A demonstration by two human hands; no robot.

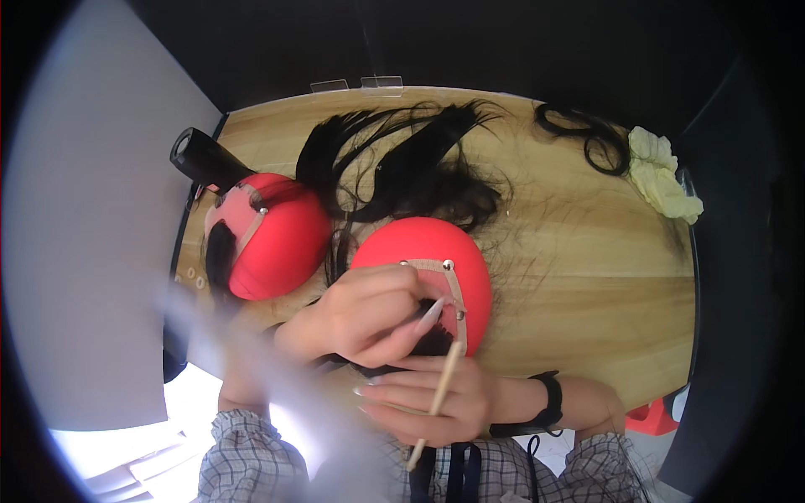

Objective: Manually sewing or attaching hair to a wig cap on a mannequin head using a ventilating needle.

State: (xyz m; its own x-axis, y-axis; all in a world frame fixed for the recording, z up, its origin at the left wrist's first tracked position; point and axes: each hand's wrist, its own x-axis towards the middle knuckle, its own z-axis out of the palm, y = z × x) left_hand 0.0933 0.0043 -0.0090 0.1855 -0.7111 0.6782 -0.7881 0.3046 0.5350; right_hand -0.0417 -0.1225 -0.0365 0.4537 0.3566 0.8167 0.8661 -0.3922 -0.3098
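Observation:
Before me on the table is a red dome-shaped form (415,242), with a piece of pink mesh (434,283) edged in beige tape. Round metal pins (448,265) fasten the tape to it. Over the mesh, my left hand (371,311) is bent with thumb and fingertips near the tape edge; whatever lies between them is hidden. Black hair (437,339) shows on the mesh below those fingers. My right hand (440,402), against the form's near side, grips a thin wooden stick-shaped handle (436,402). Its upper end points at the mesh, and any fine tip cannot be made out.
A second red form (286,245) with pinned mesh and hair stands left, beside a black cylinder (210,157). Loose black hair bundles (415,163) lie behind; a hair coil (604,148) and crumpled yellow cloth (660,173) sit back right. Dark panels (440,44) enclose the table (597,302).

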